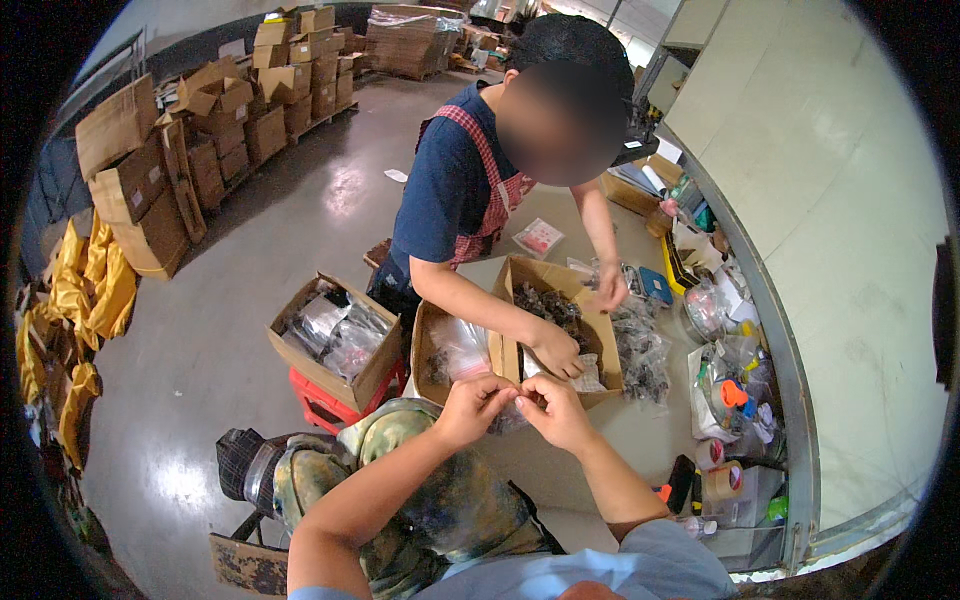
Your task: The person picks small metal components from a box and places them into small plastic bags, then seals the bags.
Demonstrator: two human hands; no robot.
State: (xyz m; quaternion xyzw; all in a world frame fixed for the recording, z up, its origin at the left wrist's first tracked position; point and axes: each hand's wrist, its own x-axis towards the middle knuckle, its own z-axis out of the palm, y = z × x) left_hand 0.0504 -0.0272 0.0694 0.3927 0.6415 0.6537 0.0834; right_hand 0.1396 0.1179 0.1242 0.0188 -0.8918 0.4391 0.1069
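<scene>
My left hand (474, 408) and my right hand (556, 411) meet in front of me, thumbs and fingers pinched together. Between them hangs what looks like a small clear plastic bag (508, 419), mostly hidden by my fingers. Just beyond my hands stands a cardboard box (508, 345) with dark small parts (550, 308) in one part and flat clear bags (463, 349) in another. Across from me a person in a checked apron reaches into that box with one hand (556, 350). That person's other hand (611, 287) is over the box's far right side.
Bagged dark parts (641, 345) lie right of the box. Left of it, an open carton (335, 335) of packed bags rests on a red stool (322, 398). Tape rolls (722, 482) and bottles crowd the table's right edge. Stacked cartons (225, 120) line the far left.
</scene>
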